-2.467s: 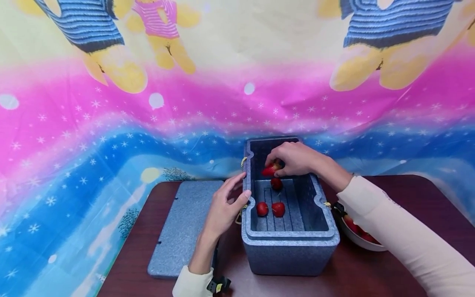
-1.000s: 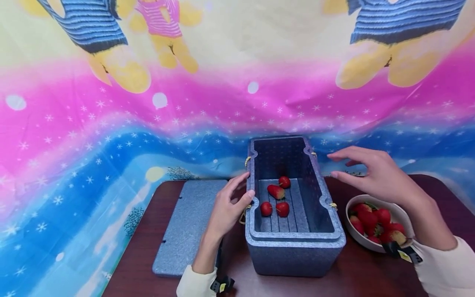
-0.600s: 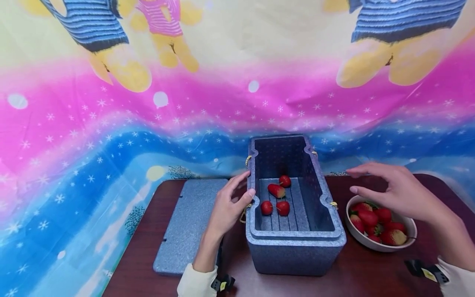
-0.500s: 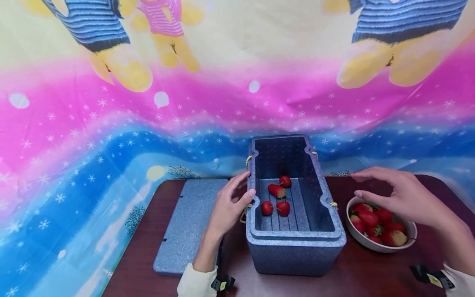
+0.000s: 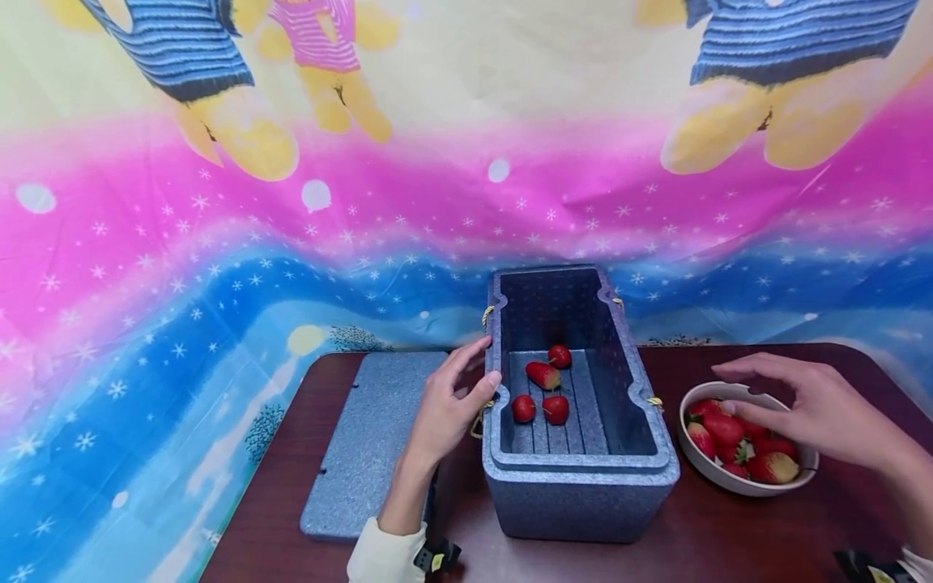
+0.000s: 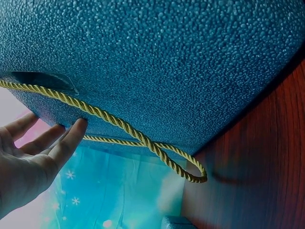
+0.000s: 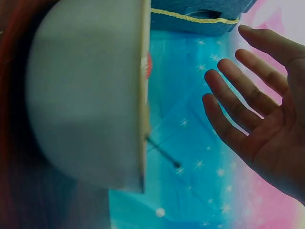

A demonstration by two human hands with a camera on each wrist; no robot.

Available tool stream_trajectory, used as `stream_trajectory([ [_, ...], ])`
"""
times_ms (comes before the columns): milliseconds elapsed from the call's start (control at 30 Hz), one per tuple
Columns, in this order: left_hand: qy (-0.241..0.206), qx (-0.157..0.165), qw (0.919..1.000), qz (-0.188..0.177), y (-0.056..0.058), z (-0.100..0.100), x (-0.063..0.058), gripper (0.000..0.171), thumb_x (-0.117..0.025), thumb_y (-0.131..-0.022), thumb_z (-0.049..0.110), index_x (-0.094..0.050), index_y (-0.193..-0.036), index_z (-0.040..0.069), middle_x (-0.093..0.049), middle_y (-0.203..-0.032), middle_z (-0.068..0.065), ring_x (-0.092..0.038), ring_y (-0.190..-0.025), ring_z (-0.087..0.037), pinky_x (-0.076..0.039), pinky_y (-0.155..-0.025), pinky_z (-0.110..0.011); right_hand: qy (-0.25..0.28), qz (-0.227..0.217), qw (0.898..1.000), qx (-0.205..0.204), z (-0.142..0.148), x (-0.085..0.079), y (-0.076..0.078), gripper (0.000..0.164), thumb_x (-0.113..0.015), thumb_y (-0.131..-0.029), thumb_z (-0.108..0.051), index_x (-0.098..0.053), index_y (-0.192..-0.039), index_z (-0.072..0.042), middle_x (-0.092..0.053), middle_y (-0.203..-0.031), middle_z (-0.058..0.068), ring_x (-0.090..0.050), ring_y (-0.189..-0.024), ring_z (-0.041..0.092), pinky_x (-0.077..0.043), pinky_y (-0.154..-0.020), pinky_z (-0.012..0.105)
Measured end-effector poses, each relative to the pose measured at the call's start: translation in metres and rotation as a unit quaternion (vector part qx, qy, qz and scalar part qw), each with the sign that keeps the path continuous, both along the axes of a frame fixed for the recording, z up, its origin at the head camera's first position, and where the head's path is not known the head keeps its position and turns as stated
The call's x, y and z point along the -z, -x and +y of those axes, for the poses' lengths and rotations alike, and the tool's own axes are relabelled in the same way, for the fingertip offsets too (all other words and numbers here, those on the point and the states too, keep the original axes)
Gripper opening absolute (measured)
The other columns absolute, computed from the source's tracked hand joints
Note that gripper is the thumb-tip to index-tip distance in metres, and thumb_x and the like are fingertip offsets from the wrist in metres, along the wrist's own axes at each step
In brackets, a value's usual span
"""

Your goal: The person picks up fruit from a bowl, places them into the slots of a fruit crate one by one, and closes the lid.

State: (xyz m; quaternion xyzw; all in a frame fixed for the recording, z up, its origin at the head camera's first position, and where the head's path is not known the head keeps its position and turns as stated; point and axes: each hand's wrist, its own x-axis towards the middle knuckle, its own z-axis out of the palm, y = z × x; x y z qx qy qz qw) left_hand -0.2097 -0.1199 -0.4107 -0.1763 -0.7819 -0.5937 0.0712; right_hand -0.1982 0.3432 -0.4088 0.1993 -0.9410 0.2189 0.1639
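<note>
My left hand (image 5: 440,405) rests its fingertips and thumb against the left rim of a grey-blue foam box (image 5: 572,510); in the left wrist view its fingers (image 6: 69,140) touch the box's side wall below a gold rope. Inside the box lie a long strawberry (image 5: 542,374) and three round red fruits, one of them near the front (image 5: 555,410). Over a white bowl (image 5: 736,483) hovers my right hand (image 5: 816,405), fingers spread and holding nothing. Several strawberries (image 5: 722,429) fill that bowl, partly hidden by the hand. The right wrist view shows relaxed fingers (image 7: 233,109) beyond the bowl's rim.
A flat grey foam lid (image 5: 372,445) lies left of the box on the dark wooden table (image 5: 258,502). Gold rope (image 6: 124,125) hangs in a loop down the box's left side. A patterned cloth backdrop (image 5: 408,194) stands right behind the table.
My right hand let go of the long strawberry in the box, moved right and came down over the bowl. My left hand stays at the box rim.
</note>
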Motion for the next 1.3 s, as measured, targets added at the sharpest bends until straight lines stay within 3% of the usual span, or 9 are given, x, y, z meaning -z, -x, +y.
stream_trajectory([
  [200, 0.0, 0.0, 1.0, -0.001, 0.0, 0.0, 0.001, 0.054, -0.072, -0.103, 0.032, -0.058, -0.155, 0.024, -0.059, -0.156, -0.005, -0.064, -0.139, -0.027, -0.058, -0.108, -0.049, 0.011, -0.038, 0.999, -0.015, 0.008, 0.018, -0.002, 0.048, -0.096, -0.081, -0.024, -0.077, -0.124, -0.031, -0.079, -0.111, -0.005, -0.068, -0.097, -0.009, -0.057, -0.072, 0.018],
  [300, -0.002, 0.001, 1.0, 0.0, 0.0, 0.0, 0.0, 0.055, -0.071, -0.103, 0.032, -0.058, -0.156, 0.025, -0.06, -0.156, -0.005, -0.064, -0.139, -0.026, -0.058, -0.108, -0.05, 0.024, -0.063, 0.998, -0.015, 0.01, 0.026, -0.002, 0.045, -0.095, -0.082, -0.025, -0.077, -0.123, -0.028, -0.079, -0.113, -0.005, -0.066, -0.098, -0.013, -0.057, -0.072, 0.019],
  [467, -0.003, -0.002, 1.0, 0.003, 0.001, 0.0, -0.001, 0.055, -0.072, -0.103, 0.033, -0.058, -0.156, 0.027, -0.06, -0.155, -0.003, -0.065, -0.138, -0.025, -0.059, -0.107, -0.051, 0.015, -0.069, 0.997, -0.009, 0.014, 0.035, 0.002, 0.045, -0.096, -0.082, -0.029, -0.078, -0.123, -0.03, -0.08, -0.116, -0.004, -0.057, -0.104, -0.021, -0.055, -0.075, 0.017],
  [700, 0.01, -0.002, 0.9999, 0.007, 0.001, 0.002, -0.002, 0.054, -0.072, -0.103, 0.032, -0.058, -0.156, 0.026, -0.06, -0.156, -0.004, -0.065, -0.138, -0.025, -0.057, -0.108, -0.055, 0.005, -0.059, 0.998, 0.001, 0.023, 0.04, 0.0, 0.049, -0.098, -0.078, -0.029, -0.079, -0.122, -0.029, -0.075, -0.114, -0.021, -0.06, -0.102, -0.018, -0.05, -0.074, 0.011],
  [933, 0.0, 0.0, 1.0, 0.005, 0.001, 0.002, -0.001, 0.054, -0.072, -0.103, 0.03, -0.059, -0.155, 0.022, -0.06, -0.156, -0.006, -0.064, -0.138, -0.027, -0.057, -0.108, -0.056, 0.009, -0.086, 0.996, -0.009, 0.018, 0.043, 0.001, 0.047, -0.097, -0.079, -0.029, -0.078, -0.121, -0.027, -0.081, -0.112, -0.003, -0.06, -0.096, -0.014, -0.053, -0.07, 0.021],
  [1300, 0.002, -0.003, 1.0, 0.003, 0.0, 0.0, 0.0, 0.055, -0.071, -0.103, 0.031, -0.058, -0.156, 0.023, -0.059, -0.157, -0.006, -0.063, -0.14, -0.027, -0.056, -0.11, -0.055, 0.004, -0.129, 0.991, -0.023, 0.014, 0.052, 0.002, 0.046, -0.096, -0.08, -0.024, -0.078, -0.122, -0.02, -0.08, -0.112, 0.002, -0.06, -0.085, -0.01, -0.052, -0.066, 0.023],
])
